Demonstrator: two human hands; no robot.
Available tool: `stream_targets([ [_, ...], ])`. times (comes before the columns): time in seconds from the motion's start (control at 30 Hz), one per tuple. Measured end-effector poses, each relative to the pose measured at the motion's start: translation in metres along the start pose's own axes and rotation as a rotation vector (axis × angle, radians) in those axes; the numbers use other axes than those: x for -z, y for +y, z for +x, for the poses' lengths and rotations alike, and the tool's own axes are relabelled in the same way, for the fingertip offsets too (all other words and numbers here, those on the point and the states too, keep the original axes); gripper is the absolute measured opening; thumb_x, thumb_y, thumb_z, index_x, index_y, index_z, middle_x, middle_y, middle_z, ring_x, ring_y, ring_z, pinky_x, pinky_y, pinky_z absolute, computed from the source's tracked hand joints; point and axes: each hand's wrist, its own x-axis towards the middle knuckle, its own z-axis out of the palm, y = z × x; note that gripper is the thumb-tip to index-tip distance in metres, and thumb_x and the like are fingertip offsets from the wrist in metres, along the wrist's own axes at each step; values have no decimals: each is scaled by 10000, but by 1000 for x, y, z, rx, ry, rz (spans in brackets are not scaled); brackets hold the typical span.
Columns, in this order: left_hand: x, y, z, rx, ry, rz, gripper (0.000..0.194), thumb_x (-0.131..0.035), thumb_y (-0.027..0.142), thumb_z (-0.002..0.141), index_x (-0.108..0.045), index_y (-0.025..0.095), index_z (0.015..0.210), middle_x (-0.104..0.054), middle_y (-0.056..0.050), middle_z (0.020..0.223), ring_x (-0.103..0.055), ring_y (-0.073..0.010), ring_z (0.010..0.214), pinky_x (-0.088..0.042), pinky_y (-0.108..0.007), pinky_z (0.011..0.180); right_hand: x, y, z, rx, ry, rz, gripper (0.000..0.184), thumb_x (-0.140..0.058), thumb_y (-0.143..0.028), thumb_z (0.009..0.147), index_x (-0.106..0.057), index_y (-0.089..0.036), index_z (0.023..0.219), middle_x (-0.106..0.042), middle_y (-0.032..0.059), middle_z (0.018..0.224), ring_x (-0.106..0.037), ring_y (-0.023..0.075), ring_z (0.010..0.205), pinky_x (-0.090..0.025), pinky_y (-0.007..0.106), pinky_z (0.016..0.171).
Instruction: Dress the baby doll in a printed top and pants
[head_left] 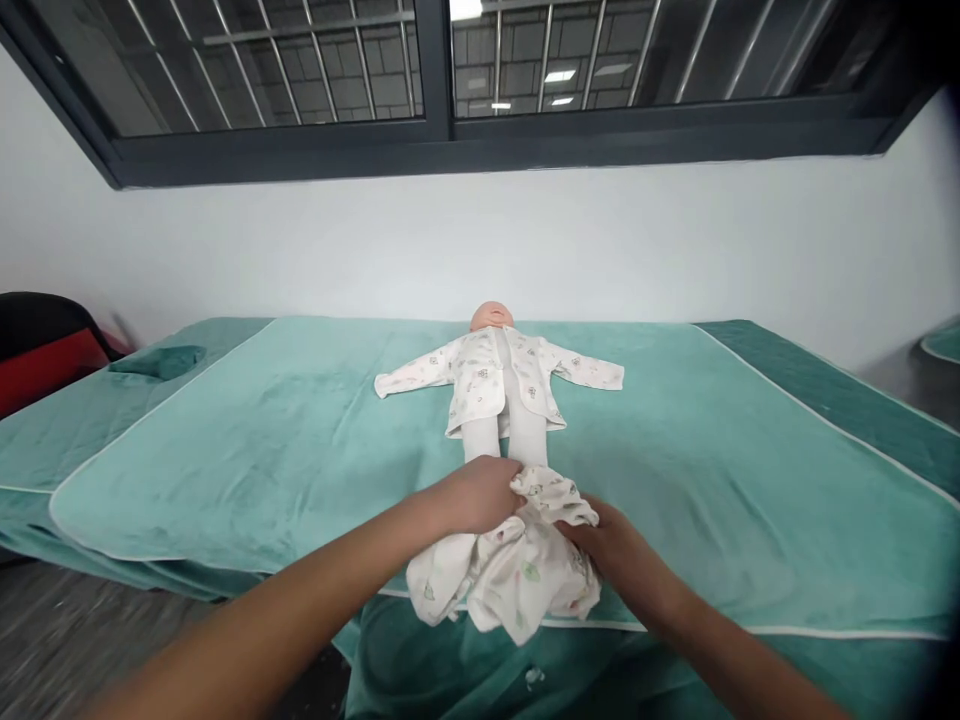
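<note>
A baby doll (491,316) lies on its back on the bed, head toward the wall. It wears a white printed jacket (474,375), open at the front, with both sleeves spread sideways. White legs (527,440) point toward me. At their lower ends I hold bunched white printed baby pants (529,580), whose folds hide the doll's feet. My left hand (484,492) is closed on the upper left of the cloth, beside the doll's left-side leg in view. My right hand (606,535) grips the gathered edge from the right, its fingertips partly hidden in the fabric.
A green plush sheet with white piping (300,450) covers the bed, whose front edge hangs below the pants. Behind it stand a white wall (450,250) and a dark-framed barred window (450,130). A red and black object (52,360) is at the far left.
</note>
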Motion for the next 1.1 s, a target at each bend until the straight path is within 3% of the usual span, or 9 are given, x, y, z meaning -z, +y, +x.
stream_targets([
  [0.07,-7,3,4,16,-9,136,177,-575,312,823,-679,188,894,-727,-110,958,-663,-284,887,-458,-326,713,-1,13,4,48,77,-95,428,-617,-337,818,-692,-174,1206,-697,105,1224,-641,322,1105,-482,440,964],
  [0.17,-12,8,7,5,-56,154,198,-573,294,822,-685,192,949,-727,-109,994,-661,-288,926,-459,-325,738,-4,23,7,114,164,-183,427,-552,-307,834,-679,-194,1226,-688,91,1239,-622,310,1136,-467,427,990],
  [0.27,-10,11,7,12,-108,-10,238,-561,315,843,-695,207,1008,-730,-80,1027,-659,-277,956,-465,-316,746,-11,27,6,144,257,-193,421,-534,-305,841,-667,-211,1230,-685,94,1233,-620,301,1128,-461,424,1002],
  [0.37,-5,13,3,76,-180,-330,303,-572,384,865,-694,218,1087,-733,-60,1033,-670,-259,929,-477,-307,713,-15,31,5,185,309,-89,388,-539,-355,874,-641,-225,1225,-660,97,1260,-604,284,1149,-460,411,1008],
  [0.5,5,13,-3,75,-221,-670,439,-682,433,819,-661,235,1210,-701,-67,1183,-647,-257,1087,-498,-330,870,-12,35,13,295,372,22,295,-540,-401,903,-615,-240,1139,-652,91,1231,-607,257,1107,-487,384,947],
  [0.6,16,11,0,32,-354,-748,530,-763,355,748,-640,236,1250,-679,-72,1228,-611,-257,1176,-483,-335,944,-8,34,27,372,412,29,205,-540,-391,900,-594,-235,1020,-666,89,1114,-618,254,1027,-508,367,834],
  [0.67,23,9,6,22,-374,-632,495,-776,290,707,-673,234,1188,-694,-57,1190,-623,-262,1148,-489,-324,913,-8,32,38,417,428,20,186,-537,-390,899,-568,-230,988,-657,78,1038,-617,244,965,-503,360,786],
  [0.8,34,9,24,58,-48,-231,278,-693,266,700,-726,219,972,-733,-25,997,-670,-263,951,-485,-298,748,-11,23,58,476,512,-22,216,-511,-398,913,-549,-219,1029,-629,67,1035,-592,223,951,-474,365,843],
  [1.1,37,6,60,36,467,128,156,-539,274,811,-660,231,899,-726,-47,992,-657,-240,930,-455,-302,753,-4,1,103,466,608,-100,211,-475,-352,873,-558,-210,1006,-625,56,1022,-566,229,944,-447,360,815],
])
